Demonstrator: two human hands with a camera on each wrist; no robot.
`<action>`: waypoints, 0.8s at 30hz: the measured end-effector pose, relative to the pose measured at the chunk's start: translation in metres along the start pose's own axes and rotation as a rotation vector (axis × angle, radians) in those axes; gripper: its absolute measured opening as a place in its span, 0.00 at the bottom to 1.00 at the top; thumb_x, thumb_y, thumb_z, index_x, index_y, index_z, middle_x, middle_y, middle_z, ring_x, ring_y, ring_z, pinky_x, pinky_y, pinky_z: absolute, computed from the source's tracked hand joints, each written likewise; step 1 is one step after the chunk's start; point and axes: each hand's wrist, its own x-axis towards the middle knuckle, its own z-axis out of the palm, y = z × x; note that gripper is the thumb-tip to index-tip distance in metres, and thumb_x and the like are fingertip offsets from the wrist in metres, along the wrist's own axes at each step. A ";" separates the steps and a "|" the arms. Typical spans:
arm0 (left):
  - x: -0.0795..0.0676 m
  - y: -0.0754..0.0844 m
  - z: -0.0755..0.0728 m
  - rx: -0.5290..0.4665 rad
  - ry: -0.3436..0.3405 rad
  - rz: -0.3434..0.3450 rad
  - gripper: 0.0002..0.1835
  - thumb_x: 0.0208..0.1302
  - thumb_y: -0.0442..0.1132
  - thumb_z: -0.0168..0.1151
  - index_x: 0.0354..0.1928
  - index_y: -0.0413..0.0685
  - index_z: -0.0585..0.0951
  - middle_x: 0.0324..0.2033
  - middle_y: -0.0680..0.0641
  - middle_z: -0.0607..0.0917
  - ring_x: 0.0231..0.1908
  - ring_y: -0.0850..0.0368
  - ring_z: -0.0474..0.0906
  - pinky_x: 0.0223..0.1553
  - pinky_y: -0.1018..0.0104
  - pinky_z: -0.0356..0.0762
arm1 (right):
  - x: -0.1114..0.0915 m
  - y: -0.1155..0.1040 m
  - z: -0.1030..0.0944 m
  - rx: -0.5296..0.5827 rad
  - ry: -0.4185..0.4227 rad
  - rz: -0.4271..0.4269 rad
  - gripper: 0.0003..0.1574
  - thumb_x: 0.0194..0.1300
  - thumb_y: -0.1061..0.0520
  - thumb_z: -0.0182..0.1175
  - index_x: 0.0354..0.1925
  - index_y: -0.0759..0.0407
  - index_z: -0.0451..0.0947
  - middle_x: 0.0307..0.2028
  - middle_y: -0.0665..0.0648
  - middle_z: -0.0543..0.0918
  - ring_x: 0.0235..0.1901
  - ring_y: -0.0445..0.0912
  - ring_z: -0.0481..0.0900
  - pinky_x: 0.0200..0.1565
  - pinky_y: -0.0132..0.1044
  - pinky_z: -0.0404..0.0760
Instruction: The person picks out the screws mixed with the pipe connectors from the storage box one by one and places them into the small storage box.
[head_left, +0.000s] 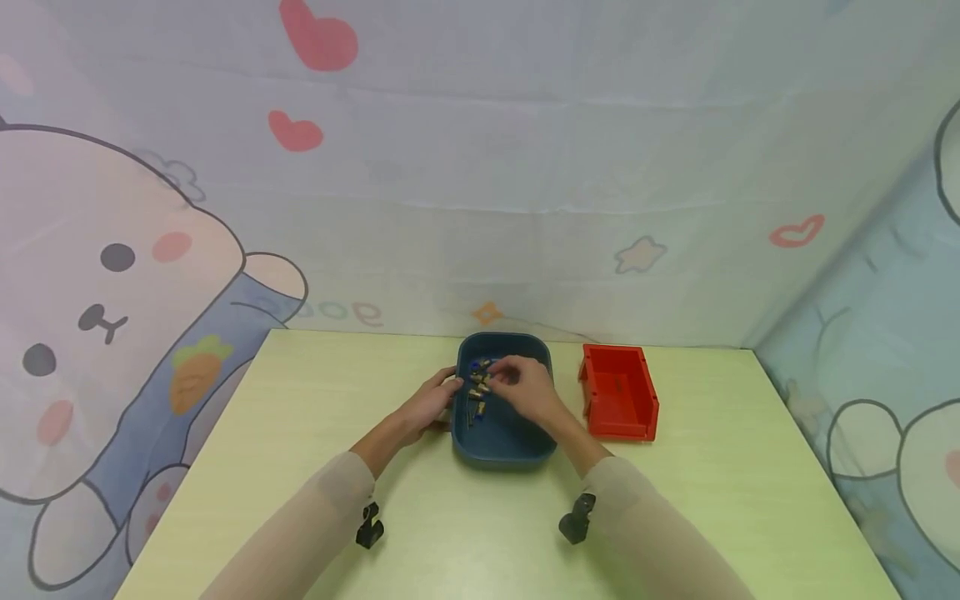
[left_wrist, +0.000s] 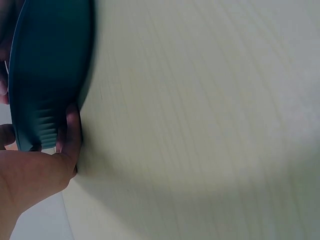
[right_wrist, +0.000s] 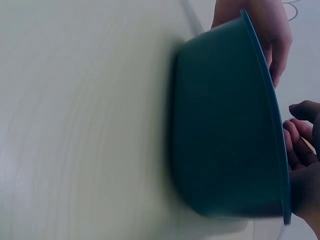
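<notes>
A dark blue-green plastic bin stands on the table, with several small brass-coloured metal pieces gathered along its left side, a few with blue parts. At the bin's left wall, my left hand grips the side, thumb at the rim and fingers along the outside. My right hand reaches over the bin from the right. Its bent fingers are down at the brass pieces, and whether a piece is between the fingertips is hidden. In the right wrist view the bin wall hides the contents.
To the right of the bin sits a red open-front parts bin on the pale yellow table. A printed cloth hangs behind the table's back edge. Small black devices are strapped at both wrists.
</notes>
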 end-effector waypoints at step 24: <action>0.000 0.000 0.001 0.018 0.002 0.014 0.31 0.85 0.48 0.45 0.83 0.51 0.58 0.68 0.36 0.78 0.68 0.40 0.75 0.48 0.52 0.85 | 0.000 0.002 0.032 0.033 0.006 -0.024 0.07 0.68 0.62 0.73 0.45 0.61 0.89 0.32 0.51 0.87 0.32 0.42 0.82 0.38 0.35 0.82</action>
